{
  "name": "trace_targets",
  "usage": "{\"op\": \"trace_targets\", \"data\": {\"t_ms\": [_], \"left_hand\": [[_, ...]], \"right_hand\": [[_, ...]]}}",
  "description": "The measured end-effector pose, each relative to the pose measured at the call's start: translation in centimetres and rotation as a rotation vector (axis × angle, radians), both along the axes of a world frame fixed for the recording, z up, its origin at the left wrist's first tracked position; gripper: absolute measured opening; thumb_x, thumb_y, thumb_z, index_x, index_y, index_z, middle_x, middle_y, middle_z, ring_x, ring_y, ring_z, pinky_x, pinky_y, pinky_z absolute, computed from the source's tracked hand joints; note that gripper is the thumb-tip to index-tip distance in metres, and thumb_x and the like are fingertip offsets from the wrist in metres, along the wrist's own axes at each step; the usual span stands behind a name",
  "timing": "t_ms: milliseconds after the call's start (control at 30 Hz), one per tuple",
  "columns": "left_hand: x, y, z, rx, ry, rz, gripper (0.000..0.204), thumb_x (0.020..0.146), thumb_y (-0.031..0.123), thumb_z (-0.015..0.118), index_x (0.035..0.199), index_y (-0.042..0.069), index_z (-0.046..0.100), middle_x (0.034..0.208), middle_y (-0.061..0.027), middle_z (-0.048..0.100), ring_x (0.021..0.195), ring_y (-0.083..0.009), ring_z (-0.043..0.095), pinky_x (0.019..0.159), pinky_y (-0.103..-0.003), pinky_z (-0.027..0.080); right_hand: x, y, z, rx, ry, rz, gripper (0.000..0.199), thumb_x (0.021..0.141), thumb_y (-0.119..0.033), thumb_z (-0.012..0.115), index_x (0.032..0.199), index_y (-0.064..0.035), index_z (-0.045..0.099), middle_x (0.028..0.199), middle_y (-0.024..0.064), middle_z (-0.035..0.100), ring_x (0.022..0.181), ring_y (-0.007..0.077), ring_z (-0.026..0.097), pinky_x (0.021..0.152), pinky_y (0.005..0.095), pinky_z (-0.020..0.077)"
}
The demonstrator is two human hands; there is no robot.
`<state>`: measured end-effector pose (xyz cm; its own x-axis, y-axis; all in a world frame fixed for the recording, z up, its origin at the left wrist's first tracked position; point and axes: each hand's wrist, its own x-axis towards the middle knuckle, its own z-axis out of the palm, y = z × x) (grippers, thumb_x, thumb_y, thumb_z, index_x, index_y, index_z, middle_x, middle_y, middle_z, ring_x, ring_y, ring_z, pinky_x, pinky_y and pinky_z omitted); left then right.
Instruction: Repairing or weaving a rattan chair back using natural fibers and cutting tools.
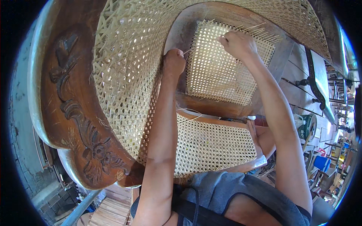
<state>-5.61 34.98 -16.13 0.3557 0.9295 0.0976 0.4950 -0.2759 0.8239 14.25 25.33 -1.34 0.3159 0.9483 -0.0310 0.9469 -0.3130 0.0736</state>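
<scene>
A square panel of woven cane (218, 71) fills an opening in the wooden frame (181, 34), with loose strand ends sticking out along its far and right edges. My left hand (174, 62) is closed at the panel's left side, where a thin cane strand (188, 51) runs from the fingers toward the weave. Over the far part of the panel, my right hand (240, 44) is closed in a pinch close to the cane. What it holds, if anything, is too small to make out.
A large cane-woven side (128, 71) with a carved wooden border (75, 109) curves up at the left. Nearer to me lies another cane section (215, 143), with a looped strand (190, 113) by its far edge. Furniture and a blue container (321, 163) stand at the right.
</scene>
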Motion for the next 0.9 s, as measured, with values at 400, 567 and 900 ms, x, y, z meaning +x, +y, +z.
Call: {"op": "trace_targets", "data": {"t_ms": [400, 567, 900], "left_hand": [[6.8, -3.7, 5.3, -0.009, -0.753, -0.266, 0.015, 0.086, 0.015, 0.071, 0.097, 0.006, 0.074, 0.090, -0.0071, 0.073, 0.086, -0.0172, 0.064, 0.082, -0.032, 0.049], [5.9, -2.1, 3.3, -0.075, -0.859, -0.289, 0.012, 0.089, 0.010, 0.069, 0.095, 0.002, 0.073, 0.087, -0.0012, 0.071, 0.078, -0.0071, 0.062, 0.070, -0.023, 0.049], [3.0, 0.0, 0.2, -0.093, -0.536, -0.053, 0.015, 0.080, 0.018, 0.071, 0.084, 0.003, 0.072, 0.075, -0.0040, 0.069, 0.068, -0.0094, 0.062, 0.064, -0.026, 0.049]], "right_hand": [[-0.4, -2.4, 4.7, 0.035, 0.027, -0.060, 0.046, 0.094, -0.047, 0.049, 0.090, -0.0067, 0.071, 0.091, 0.0205, 0.069, 0.091, 0.0388, 0.066, 0.082, 0.0493, 0.0509], [-0.4, -1.4, 2.8, 0.030, 0.203, -0.035, 0.046, 0.093, -0.049, 0.052, 0.090, -0.0069, 0.071, 0.092, 0.0204, 0.069, 0.091, 0.0369, 0.067, 0.082, 0.0492, 0.0507], [-4.6, 2.1, -1.6, -0.222, 0.108, 0.025, 0.017, 0.084, -0.004, 0.053, 0.087, 0.0008, 0.069, 0.097, 0.0211, 0.069, 0.093, 0.0332, 0.068, 0.082, 0.0438, 0.0551]]}}
